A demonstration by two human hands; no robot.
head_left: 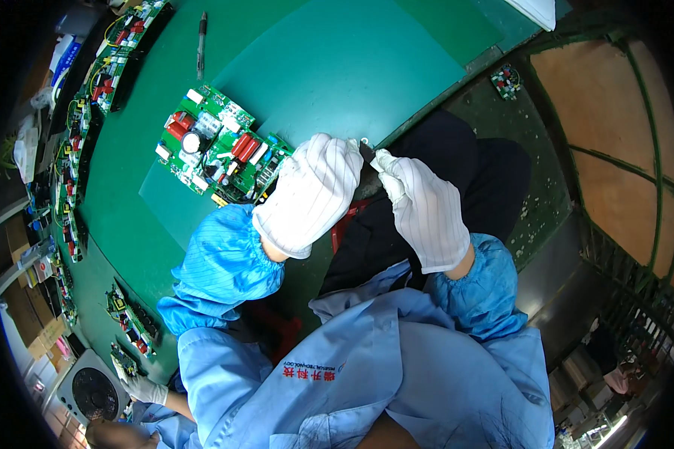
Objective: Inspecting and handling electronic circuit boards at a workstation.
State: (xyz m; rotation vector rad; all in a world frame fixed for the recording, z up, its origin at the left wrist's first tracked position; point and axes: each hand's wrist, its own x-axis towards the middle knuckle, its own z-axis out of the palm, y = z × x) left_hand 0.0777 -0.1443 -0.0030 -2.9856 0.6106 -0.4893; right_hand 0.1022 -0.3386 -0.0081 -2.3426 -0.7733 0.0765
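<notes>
While both gloved hands come together at the near right edge of the tabletop (112,187), that edge runs on away from them toward the far right. A smooth green mat (352,67) spreads from just beyond the fingertips to the far side, giving wide room to move there; on the left, room is tighter, since a large green circuit board (221,168) lies right beside the left hand (312,193). The glove overlaps the board's right side in view, and I cannot tell whether they touch. The left hand's fingers are bunched and partly turned away, so how its grip stands I cannot tell. The right hand (429,211) has a narrow grip, pinching one small dark object (367,153) of unclear kind in the gap between the hands.

Counted: one large board, bearing two clusters of red components (245,147); one pen (201,46) past its far side; one small board (506,81) beyond the right edge; two boards (132,323) at the near left. Along the left runs a row of boards (69,165), too overlapped to count. Past the near left boards are one fan (95,394) and one co-worker's gloved hand (145,390).
</notes>
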